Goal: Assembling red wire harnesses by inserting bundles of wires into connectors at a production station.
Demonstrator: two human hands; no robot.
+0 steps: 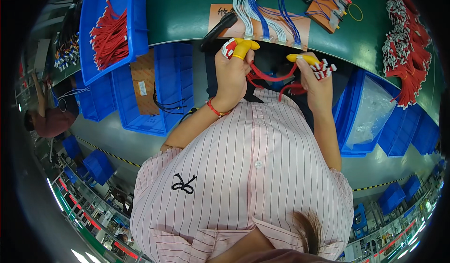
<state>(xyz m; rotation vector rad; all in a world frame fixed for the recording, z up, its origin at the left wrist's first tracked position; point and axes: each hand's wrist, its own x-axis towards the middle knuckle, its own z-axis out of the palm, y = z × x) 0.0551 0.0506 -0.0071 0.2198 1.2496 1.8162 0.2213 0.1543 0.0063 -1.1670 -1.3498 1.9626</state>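
My left hand (233,73), with yellow finger cots on its fingertips, is closed around a bunch of red cables; their white connectors (229,47) stick out beside the fingers. Across from it, my right hand (317,82) also wears a yellow finger cot and pinches red cables with several white connectors (325,69) fanning out. A red cable (274,79) hangs in a loop between both hands. Just beyond the fingertips, an orange board (300,26) lies at the table's edge, with clear sockets on white wires (243,5) and blue wires (282,5).
A black stick-shaped tool (219,31) lies on the board's left end. Farther right sits a wired orange block (323,10). Red cables fill a blue bin (138,24) at left; a cable pile (408,52) covers the table's right. Blue crates (173,87) stand below the table edge.
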